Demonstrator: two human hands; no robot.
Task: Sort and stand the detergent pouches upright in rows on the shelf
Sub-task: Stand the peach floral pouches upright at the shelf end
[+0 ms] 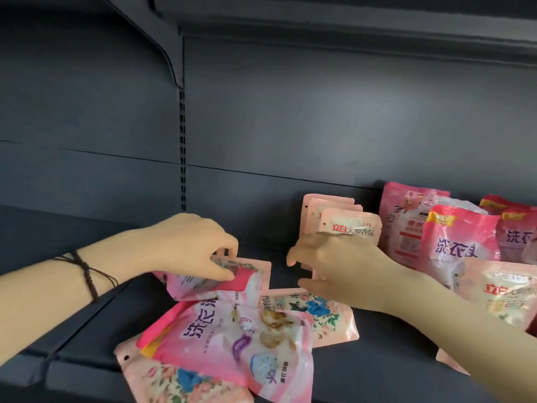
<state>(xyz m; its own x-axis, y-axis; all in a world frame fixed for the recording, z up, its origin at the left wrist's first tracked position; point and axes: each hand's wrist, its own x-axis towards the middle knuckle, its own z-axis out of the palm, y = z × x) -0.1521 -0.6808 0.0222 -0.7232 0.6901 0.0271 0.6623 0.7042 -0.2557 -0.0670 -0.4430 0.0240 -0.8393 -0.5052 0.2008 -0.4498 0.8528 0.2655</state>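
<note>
Hands at frame centre: left hand [191, 245] pinches a fallen pink detergent pouch [241, 282]; right hand [343, 271], fingers released, hovers by the upright peach pouches [348, 225]. Best lifted by its top, base seated flat

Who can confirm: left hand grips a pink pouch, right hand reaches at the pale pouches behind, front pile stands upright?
Wrong on the pile. The head view shows the front pile lying flat and overlapping on the shelf, not upright. The rest holds: left hand grips a pink pouch, right hand reaches at the pale pouches behind.
</note>
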